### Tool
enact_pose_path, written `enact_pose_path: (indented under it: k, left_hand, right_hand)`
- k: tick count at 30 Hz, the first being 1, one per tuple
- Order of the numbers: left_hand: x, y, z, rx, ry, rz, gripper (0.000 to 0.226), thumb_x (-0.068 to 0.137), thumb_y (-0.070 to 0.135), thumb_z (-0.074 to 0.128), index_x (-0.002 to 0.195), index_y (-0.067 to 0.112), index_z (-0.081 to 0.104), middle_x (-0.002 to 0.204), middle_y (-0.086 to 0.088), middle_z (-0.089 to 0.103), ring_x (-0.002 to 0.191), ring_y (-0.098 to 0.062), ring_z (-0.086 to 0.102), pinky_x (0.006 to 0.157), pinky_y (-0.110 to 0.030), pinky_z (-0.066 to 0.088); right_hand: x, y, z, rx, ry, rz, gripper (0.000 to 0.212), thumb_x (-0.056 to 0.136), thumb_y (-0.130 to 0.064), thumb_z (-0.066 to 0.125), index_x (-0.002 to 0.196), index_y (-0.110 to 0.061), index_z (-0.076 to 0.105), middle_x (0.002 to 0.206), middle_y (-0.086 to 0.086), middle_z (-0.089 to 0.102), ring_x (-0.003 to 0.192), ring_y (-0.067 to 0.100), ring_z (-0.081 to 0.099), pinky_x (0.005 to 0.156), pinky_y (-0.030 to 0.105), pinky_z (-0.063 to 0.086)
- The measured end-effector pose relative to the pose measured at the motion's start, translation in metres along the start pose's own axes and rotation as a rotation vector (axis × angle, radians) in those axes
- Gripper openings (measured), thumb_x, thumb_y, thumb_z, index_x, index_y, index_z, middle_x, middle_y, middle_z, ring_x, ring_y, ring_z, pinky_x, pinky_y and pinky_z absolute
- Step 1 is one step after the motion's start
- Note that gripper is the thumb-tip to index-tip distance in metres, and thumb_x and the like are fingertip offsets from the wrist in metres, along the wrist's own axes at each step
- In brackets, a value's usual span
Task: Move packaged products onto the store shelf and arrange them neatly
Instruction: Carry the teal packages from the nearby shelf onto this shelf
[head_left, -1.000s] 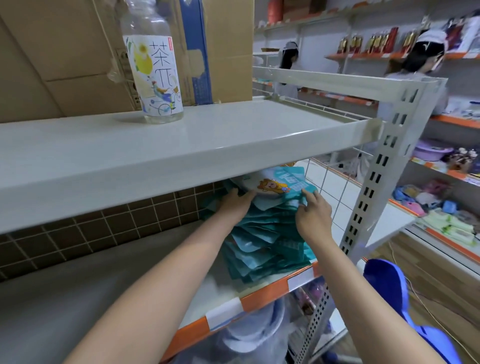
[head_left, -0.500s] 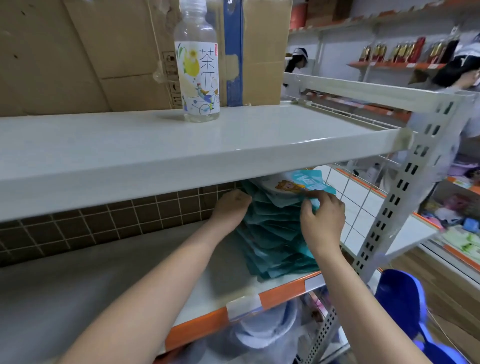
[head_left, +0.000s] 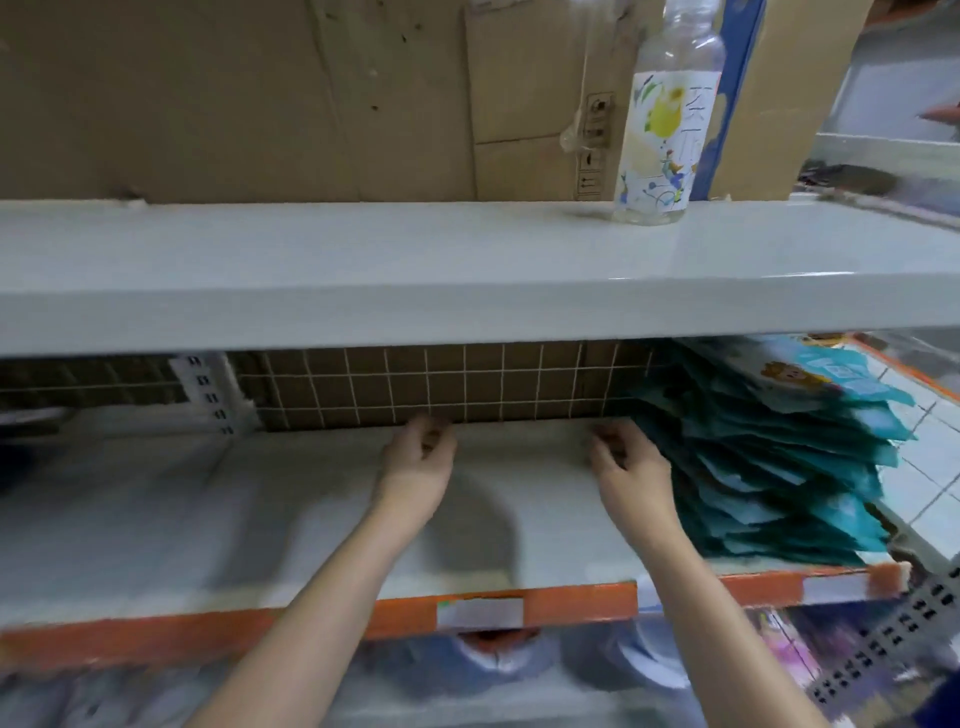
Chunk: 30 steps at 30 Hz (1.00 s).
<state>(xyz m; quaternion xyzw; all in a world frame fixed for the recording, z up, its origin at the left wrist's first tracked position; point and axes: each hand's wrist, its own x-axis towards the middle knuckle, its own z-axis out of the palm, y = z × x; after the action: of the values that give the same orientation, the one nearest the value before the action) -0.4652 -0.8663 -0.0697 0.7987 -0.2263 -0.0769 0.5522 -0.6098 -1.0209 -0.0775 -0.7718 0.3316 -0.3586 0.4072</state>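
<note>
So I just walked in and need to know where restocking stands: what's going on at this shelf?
A person is stocking the lower shelf. A tall, uneven stack of teal packets sits at its right end. Both hands are over the bare shelf and hold nothing: the right hand is just left of the stack, the left hand further left, fingers loosely curled. A labelled bottle stands on the upper shelf.

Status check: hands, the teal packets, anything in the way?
Left hand and right hand empty, fingers loosely curled. Teal packet stack piled at right of lower shelf, right hand beside it. Nothing blocking.
</note>
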Motion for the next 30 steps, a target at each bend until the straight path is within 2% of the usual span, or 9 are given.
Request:
enact_pose_path:
  k: [3,5,7,10,12,17,21,28,30]
  left_hand:
    - [-0.011,-0.032,-0.079,0.103,0.080,0.040,0.012,0.097,0.025,0.052,0.102,0.018,0.060,0.095,0.002,0.063,0.092,-0.018,0.058,0.073,-0.027,0.043]
    - [-0.018,-0.052,-0.131,0.185,0.147,0.041,0.023,0.096,0.026,0.052,0.110,0.011,0.062,0.101,-0.001,0.065,0.098,-0.021,0.059,0.081,-0.031,0.045]
    - [-0.025,-0.069,-0.181,0.221,0.181,0.029,0.024,0.096,0.024,0.052,0.111,0.009,0.063,0.101,-0.003,0.065,0.099,-0.022,0.060,0.078,-0.030,0.042]
    - [-0.036,-0.094,-0.250,0.169,0.213,0.011,0.011,0.096,0.018,0.052,0.093,0.016,0.062,0.091,-0.007,0.066,0.089,-0.026,0.061,0.068,-0.029,0.039]
    - [-0.045,-0.111,-0.292,0.115,0.238,0.009,0.017,0.097,0.014,0.051,0.082,0.019,0.058,0.085,-0.015,0.066,0.083,-0.031,0.062,0.065,-0.026,0.041]
    - [-0.067,-0.151,-0.374,0.059,0.313,-0.081,0.017,0.097,0.015,0.049,0.086,0.025,0.058,0.086,0.003,0.068,0.084,-0.017,0.064,0.068,-0.022,0.044]
    - [-0.078,-0.175,-0.423,-0.001,0.404,-0.145,0.013,0.098,0.015,0.049,0.099,0.016,0.062,0.088,0.001,0.068,0.080,-0.011,0.063,0.060,-0.021,0.045]
    - [-0.090,-0.200,-0.470,-0.056,0.577,-0.210,0.012,0.097,0.008,0.050,0.096,0.010,0.061,0.084,-0.004,0.067,0.076,-0.017,0.063,0.058,-0.011,0.048]
    - [-0.097,-0.204,-0.479,-0.064,0.639,-0.220,0.013,0.096,0.008,0.050,0.092,0.012,0.062,0.082,-0.004,0.068,0.076,-0.020,0.065,0.062,-0.016,0.051]
  right_hand:
    - [-0.024,-0.017,0.056,0.021,-0.118,0.049,0.013,0.091,-0.014,0.054,0.099,-0.023,0.060,0.090,0.004,0.068,0.083,0.024,0.066,0.079,0.041,0.054]
    - [-0.045,-0.034,0.094,0.043,-0.195,0.061,0.016,0.091,-0.013,0.054,0.092,-0.028,0.058,0.088,0.003,0.068,0.081,0.024,0.066,0.079,0.045,0.054]
    - [-0.065,-0.054,0.131,0.064,-0.255,0.069,0.024,0.091,-0.010,0.054,0.087,-0.034,0.055,0.084,-0.001,0.067,0.077,0.024,0.067,0.078,0.047,0.055]
    - [-0.094,-0.086,0.186,0.075,-0.337,0.057,0.020,0.092,-0.011,0.053,0.095,-0.031,0.054,0.085,-0.005,0.065,0.077,0.019,0.067,0.078,0.046,0.055]
    - [-0.112,-0.105,0.219,0.100,-0.366,0.062,0.017,0.092,-0.012,0.053,0.104,-0.024,0.054,0.086,-0.005,0.066,0.077,0.017,0.067,0.078,0.045,0.055]
    - [-0.157,-0.146,0.282,0.110,-0.469,0.055,0.019,0.095,-0.017,0.051,0.112,-0.022,0.054,0.090,0.000,0.067,0.078,0.015,0.067,0.069,0.035,0.051]
    - [-0.181,-0.175,0.323,0.076,-0.585,0.025,0.018,0.096,-0.021,0.050,0.114,-0.026,0.052,0.094,-0.002,0.066,0.079,0.010,0.066,0.067,0.026,0.048]
    - [-0.195,-0.207,0.373,0.035,-0.719,-0.041,0.015,0.097,-0.023,0.050,0.111,-0.027,0.051,0.094,-0.001,0.065,0.080,0.009,0.065,0.057,0.017,0.042]
    - [-0.197,-0.210,0.383,0.044,-0.749,-0.051,0.014,0.096,-0.022,0.051,0.109,-0.026,0.052,0.094,-0.001,0.065,0.079,0.009,0.065,0.058,0.017,0.043]
